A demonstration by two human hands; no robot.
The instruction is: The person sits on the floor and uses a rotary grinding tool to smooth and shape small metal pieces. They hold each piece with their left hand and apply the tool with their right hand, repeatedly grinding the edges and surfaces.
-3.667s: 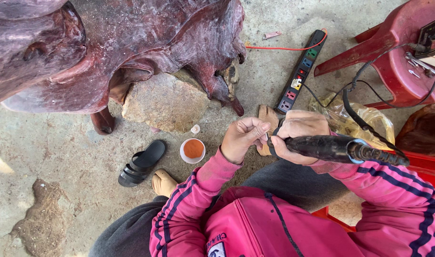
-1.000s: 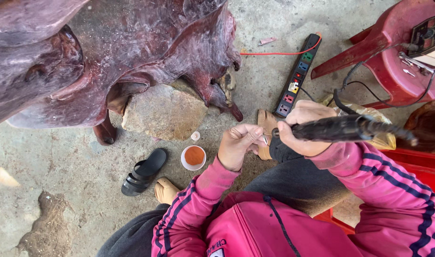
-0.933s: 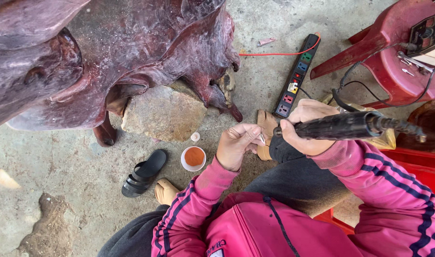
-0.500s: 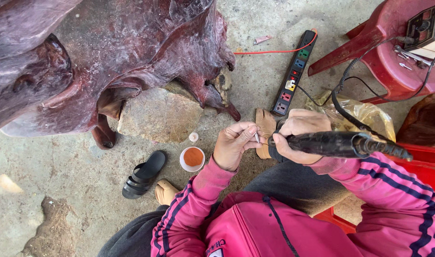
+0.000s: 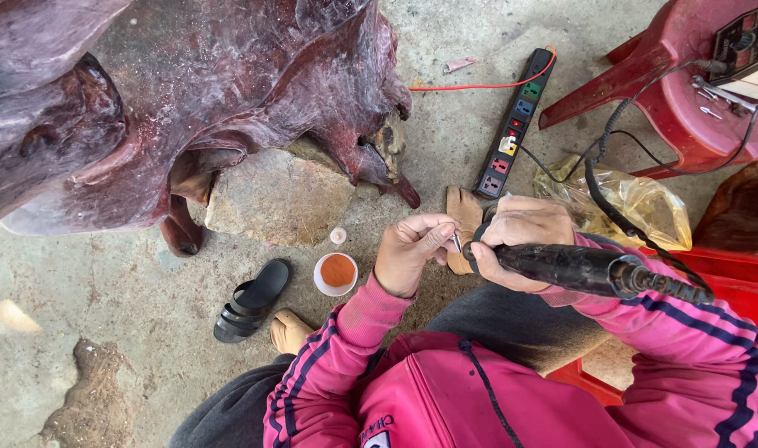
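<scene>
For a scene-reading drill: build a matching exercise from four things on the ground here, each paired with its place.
Things:
1. power strip
2. black sandal
3. small cup of orange powder
4. yellowish plastic bag

Places:
a. beside the bare foot
b. below the red plastic chair
c. left of the left hand
d. ahead of the right hand

Pairs: 1-d, 2-a, 3-c, 4-b

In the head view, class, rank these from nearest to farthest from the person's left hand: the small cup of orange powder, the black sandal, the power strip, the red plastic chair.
From the left hand:
1. Cup of orange powder, just to its left on the ground.
2. Power strip, up and to the right; black sandal, farther left. Too close to call.
3. Red plastic chair, far upper right.
</scene>
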